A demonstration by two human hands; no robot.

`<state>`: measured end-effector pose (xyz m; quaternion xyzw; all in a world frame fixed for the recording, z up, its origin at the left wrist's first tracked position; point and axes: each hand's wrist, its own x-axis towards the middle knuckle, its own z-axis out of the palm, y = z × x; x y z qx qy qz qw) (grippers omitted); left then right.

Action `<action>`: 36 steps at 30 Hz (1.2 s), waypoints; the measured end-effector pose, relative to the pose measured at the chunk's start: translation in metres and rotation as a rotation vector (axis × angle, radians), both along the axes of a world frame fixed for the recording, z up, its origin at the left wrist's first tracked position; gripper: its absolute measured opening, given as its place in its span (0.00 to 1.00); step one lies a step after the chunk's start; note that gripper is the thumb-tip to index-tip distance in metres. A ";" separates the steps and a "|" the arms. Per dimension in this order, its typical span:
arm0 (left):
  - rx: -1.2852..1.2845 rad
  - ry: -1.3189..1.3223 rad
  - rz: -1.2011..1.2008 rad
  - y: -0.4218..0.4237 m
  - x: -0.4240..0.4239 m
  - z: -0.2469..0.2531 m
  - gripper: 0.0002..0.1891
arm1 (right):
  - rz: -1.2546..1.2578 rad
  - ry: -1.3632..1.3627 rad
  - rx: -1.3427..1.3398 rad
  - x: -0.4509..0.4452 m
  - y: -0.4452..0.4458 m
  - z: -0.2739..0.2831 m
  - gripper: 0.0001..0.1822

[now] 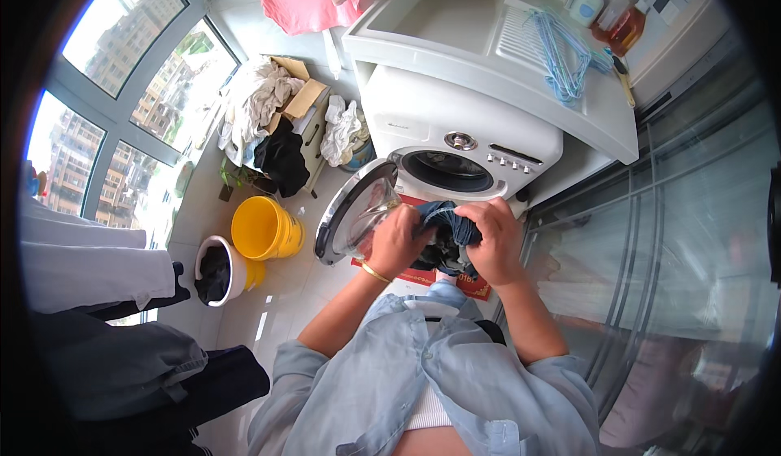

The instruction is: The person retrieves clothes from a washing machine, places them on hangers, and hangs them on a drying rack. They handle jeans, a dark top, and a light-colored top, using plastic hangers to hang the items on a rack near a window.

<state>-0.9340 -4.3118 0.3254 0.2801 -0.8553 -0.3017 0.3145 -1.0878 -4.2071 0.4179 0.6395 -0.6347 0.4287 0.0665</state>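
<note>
Between my two hands is a dark blue garment (454,227), bunched up with gathered folds along its top. My left hand (398,239), with a gold bracelet at the wrist, grips its left side. On the opposite side my right hand (497,242) pinches the gathered edge. Dark and grey cloth shows below the folds; I cannot tell if it is the same piece. Just beyond stands a white front-loading washing machine (427,114). Its round glass door (357,212) is swung out to the left, and the drum opening (448,171) looks dark inside.
Above the washer is a white sink counter (415,44) with blue hangers (558,59). A yellow bucket (265,227) and a white pail (235,273) holding dark cloth stand left. Clothes (97,267) hang at the left; glass sliding doors (671,242) line the right. Underfoot lies a red mat (479,288).
</note>
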 end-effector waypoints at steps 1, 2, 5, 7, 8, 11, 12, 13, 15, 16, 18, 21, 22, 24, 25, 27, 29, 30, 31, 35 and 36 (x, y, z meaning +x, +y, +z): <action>0.114 -0.017 0.003 0.008 -0.003 -0.006 0.19 | 0.000 -0.006 -0.032 0.002 0.000 0.002 0.25; 0.089 -0.004 -0.007 0.013 -0.005 -0.012 0.20 | 0.006 -0.024 -0.076 0.004 -0.001 0.002 0.25; 0.113 0.027 0.002 0.018 -0.005 -0.019 0.17 | 0.043 -0.035 -0.122 0.007 -0.002 0.005 0.26; 0.137 0.046 0.020 0.005 0.003 -0.017 0.16 | 0.026 0.004 -0.151 0.004 0.001 0.005 0.25; 0.092 0.090 0.043 -0.007 0.009 -0.012 0.14 | 0.007 0.024 -0.157 0.001 0.003 0.006 0.25; -0.010 0.171 0.159 -0.042 0.030 0.010 0.18 | -0.049 0.204 -0.124 -0.014 0.012 -0.002 0.22; -0.038 0.189 0.206 -0.044 0.035 0.029 0.18 | -0.077 0.271 -0.102 -0.019 0.016 -0.005 0.22; -0.109 0.205 0.237 -0.047 0.038 0.041 0.19 | -0.106 0.337 -0.078 -0.023 0.019 -0.009 0.22; -0.142 0.308 0.259 -0.050 0.041 0.067 0.18 | -0.152 0.317 -0.062 -0.037 0.024 -0.027 0.20; -0.096 0.353 0.241 -0.050 0.045 0.073 0.17 | -0.180 0.285 -0.021 -0.044 0.027 -0.039 0.20; -0.004 0.441 0.201 -0.051 0.049 0.079 0.17 | -0.234 0.196 0.047 -0.050 0.031 -0.051 0.19; 0.150 0.582 0.138 -0.047 0.041 0.080 0.16 | -0.165 0.158 0.058 -0.050 0.030 -0.050 0.20; 0.286 0.625 0.102 -0.047 0.040 0.077 0.14 | -0.159 0.156 0.041 -0.050 0.030 -0.051 0.22; 0.553 0.739 0.072 -0.046 0.039 0.074 0.14 | -0.157 0.112 -0.012 -0.048 0.027 -0.048 0.22; 0.689 0.793 0.057 -0.046 0.039 0.071 0.14 | -0.156 0.090 -0.038 -0.048 0.026 -0.046 0.22; 0.741 0.836 0.009 -0.051 0.043 0.045 0.17 | -0.158 -0.020 -0.073 -0.045 0.021 -0.041 0.21; 0.728 0.795 0.000 -0.051 0.045 0.034 0.19 | -0.171 -0.141 -0.097 -0.042 0.017 -0.034 0.20; 0.759 0.709 0.038 -0.045 0.044 0.036 0.21 | -0.185 -0.208 -0.099 -0.042 0.014 -0.033 0.18; 0.690 0.513 0.035 -0.037 0.044 0.042 0.24 | -0.198 -0.275 -0.101 -0.042 0.011 -0.031 0.17; 0.123 0.113 0.054 -0.032 0.020 0.046 0.31 | -0.138 -0.388 -0.110 -0.045 0.003 -0.021 0.16; 0.111 0.055 0.068 -0.032 0.016 0.045 0.32 | -0.130 -0.442 -0.120 -0.044 0.001 -0.019 0.17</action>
